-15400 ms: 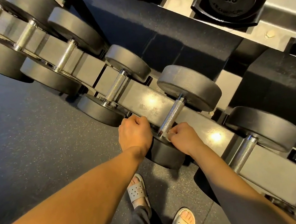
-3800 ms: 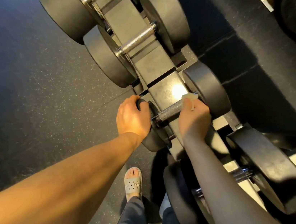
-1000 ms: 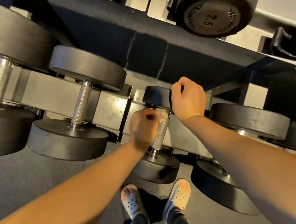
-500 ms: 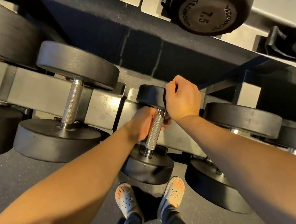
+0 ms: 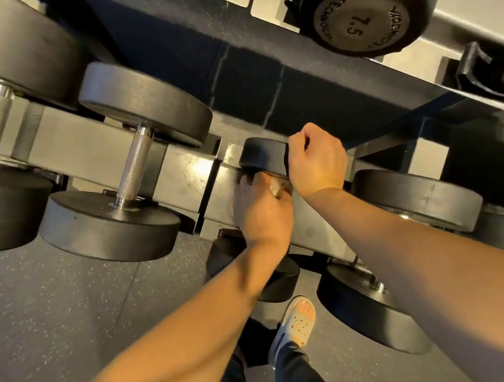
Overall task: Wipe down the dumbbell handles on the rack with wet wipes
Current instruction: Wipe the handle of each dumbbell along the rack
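The small dumbbell [image 5: 261, 155], mid-scene on the grey rack rail [image 5: 179, 181], has its handle hidden inside the curled fingers of the left hand [image 5: 261, 213], which bunch a pale wipe [image 5: 275, 186], while the right hand [image 5: 317, 159] clasps its far head, a larger dumbbell [image 5: 136, 170] to the left

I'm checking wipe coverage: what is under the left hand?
Under the left hand, a whitish wet wipe peeks out beside the fingers; the dumbbell handle itself is covered by the hand.
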Demonstrator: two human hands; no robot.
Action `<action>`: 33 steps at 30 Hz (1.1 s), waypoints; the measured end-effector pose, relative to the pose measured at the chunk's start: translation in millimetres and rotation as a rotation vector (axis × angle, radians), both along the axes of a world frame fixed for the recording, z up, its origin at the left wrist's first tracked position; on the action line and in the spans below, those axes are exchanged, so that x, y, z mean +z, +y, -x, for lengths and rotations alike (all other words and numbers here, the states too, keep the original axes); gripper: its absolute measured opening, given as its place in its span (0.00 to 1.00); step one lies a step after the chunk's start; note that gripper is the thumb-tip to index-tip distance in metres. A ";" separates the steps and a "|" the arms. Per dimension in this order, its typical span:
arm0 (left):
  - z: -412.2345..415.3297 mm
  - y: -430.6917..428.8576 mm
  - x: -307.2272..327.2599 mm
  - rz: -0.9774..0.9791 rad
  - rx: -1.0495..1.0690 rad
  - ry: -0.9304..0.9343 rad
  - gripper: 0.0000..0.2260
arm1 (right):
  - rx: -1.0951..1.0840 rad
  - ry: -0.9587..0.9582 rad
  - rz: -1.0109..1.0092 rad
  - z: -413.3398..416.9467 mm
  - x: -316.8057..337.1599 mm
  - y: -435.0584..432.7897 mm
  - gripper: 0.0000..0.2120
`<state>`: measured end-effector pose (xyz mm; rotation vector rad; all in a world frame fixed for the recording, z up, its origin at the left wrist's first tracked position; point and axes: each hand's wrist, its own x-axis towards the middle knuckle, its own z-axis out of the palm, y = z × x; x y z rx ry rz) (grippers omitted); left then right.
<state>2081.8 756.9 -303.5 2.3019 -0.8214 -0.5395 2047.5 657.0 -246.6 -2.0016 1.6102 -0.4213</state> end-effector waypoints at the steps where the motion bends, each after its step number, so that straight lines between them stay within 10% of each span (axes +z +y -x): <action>1: 3.6 -3.1 0.7 -0.018 0.052 -0.004 0.09 | 0.001 -0.002 0.000 0.2 -0.1 0.1 0.14; 8: -4.2 -1.8 -9.4 -0.040 -0.029 0.047 0.07 | 0.004 -0.002 0.000 0.4 0.4 -0.6 0.14; 16: -40.9 7.9 0.3 0.069 0.190 1.232 0.10 | -0.002 -0.007 0.002 -0.3 -1.5 -1.2 0.15; 20: -46.3 -7.6 -12.7 -0.146 0.102 1.531 0.18 | 0.006 0.003 0.015 0.5 -4.3 -1.9 0.15; 27: -44.2 -20.9 -11.6 -0.134 0.181 1.505 0.16 | 0.008 0.011 0.021 0.7 -5.6 -1.6 0.16; 33: -28.1 4.0 -2.8 0.031 0.161 0.759 0.12 | 0.006 0.029 0.019 0.9 -5.8 -2.3 0.16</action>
